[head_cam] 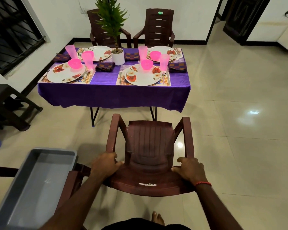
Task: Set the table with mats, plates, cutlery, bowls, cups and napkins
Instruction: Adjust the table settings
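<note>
Both: left hand, right hand grip chair backrest; seat faces table.

Both hands, left hand and right hand, grip the brown chair by its back. Table ahead is fully laid, four plates, pink cups.

The person wears 1 red bracelet, perhaps black shorts.

Even indoor light from above fills the room; the window is dark. Two glare spots shine on the glossy floor to my right. The chair I hold throws a soft shadow leftward. Walls bow at the wide-angle edges; the tray looks soft.
</note>
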A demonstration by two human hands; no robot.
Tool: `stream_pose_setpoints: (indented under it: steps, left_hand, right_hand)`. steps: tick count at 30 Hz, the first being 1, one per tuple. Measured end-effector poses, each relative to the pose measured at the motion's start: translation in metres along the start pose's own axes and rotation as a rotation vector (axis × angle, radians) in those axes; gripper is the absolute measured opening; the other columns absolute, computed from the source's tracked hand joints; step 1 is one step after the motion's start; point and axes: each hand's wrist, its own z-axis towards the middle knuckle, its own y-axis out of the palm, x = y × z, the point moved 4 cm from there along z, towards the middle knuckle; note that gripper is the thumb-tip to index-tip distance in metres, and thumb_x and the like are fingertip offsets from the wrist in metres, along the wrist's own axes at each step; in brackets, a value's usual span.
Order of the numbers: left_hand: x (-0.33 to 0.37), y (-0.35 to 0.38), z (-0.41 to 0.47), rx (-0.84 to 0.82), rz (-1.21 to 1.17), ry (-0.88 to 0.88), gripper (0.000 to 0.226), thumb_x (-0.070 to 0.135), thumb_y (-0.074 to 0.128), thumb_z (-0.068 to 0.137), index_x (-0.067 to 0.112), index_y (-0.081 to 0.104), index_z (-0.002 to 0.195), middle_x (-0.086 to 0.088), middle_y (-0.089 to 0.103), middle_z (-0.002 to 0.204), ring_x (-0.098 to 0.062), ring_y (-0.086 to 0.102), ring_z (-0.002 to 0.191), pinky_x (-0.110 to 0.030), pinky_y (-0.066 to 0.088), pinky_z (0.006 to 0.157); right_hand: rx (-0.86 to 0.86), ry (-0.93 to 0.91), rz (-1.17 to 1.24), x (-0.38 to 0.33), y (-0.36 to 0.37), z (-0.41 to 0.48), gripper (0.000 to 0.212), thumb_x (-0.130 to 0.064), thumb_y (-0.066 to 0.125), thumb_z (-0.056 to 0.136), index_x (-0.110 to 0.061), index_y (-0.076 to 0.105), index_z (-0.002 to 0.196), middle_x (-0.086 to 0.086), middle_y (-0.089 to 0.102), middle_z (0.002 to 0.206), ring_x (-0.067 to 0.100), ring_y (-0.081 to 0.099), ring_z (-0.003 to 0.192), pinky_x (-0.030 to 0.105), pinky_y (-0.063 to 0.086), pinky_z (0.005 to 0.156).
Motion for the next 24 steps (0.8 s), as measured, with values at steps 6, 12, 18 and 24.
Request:
stream_pose_setpoints:
  steps: [6,12,18,24]
  left_hand:
    - [0.019,-0.001,-0.002,0.016,-0.032,0.056,0.063,0.077,0.048,0.083,0.034,0.062,0.126,0.009,0.064,0.126,-0.015,0.057,0.119,-0.048,0.046,0.105]
    - [0.038,-0.008,-0.013,0.059,-0.035,0.092,0.062,0.074,0.05,0.088,0.036,0.053,0.137,0.011,0.052,0.145,-0.014,0.043,0.135,-0.046,0.036,0.112]
    - [0.069,-0.036,-0.025,0.136,-0.049,0.231,0.087,0.088,0.026,0.083,0.038,0.03,0.155,0.01,0.032,0.16,-0.014,0.025,0.148,-0.048,0.028,0.117]
    - [0.111,-0.052,-0.031,0.183,-0.105,0.36,0.101,0.095,0.005,0.076,0.039,0.021,0.158,0.009,0.023,0.166,-0.017,0.016,0.154,-0.053,0.022,0.121]
  right_hand:
    - [0.094,-0.091,-0.029,-0.008,-0.015,0.005,0.058,-0.069,0.055,0.087,-0.035,0.055,0.134,-0.002,0.063,0.128,0.024,0.049,0.127,0.045,0.037,0.106]
    - [0.107,-0.14,-0.047,-0.001,-0.012,0.007,0.064,-0.069,0.051,0.089,-0.034,0.046,0.142,0.001,0.052,0.144,0.025,0.039,0.136,0.044,0.029,0.112]
    - [0.229,-0.143,0.07,-0.002,-0.026,-0.015,0.077,-0.067,0.055,0.089,-0.032,0.029,0.154,0.007,0.027,0.161,0.029,0.02,0.149,0.045,0.022,0.119]
    - [0.301,-0.115,0.087,-0.004,-0.043,-0.049,0.081,-0.074,0.047,0.088,-0.036,0.023,0.155,0.002,0.027,0.16,0.025,0.019,0.149,0.044,0.017,0.12]
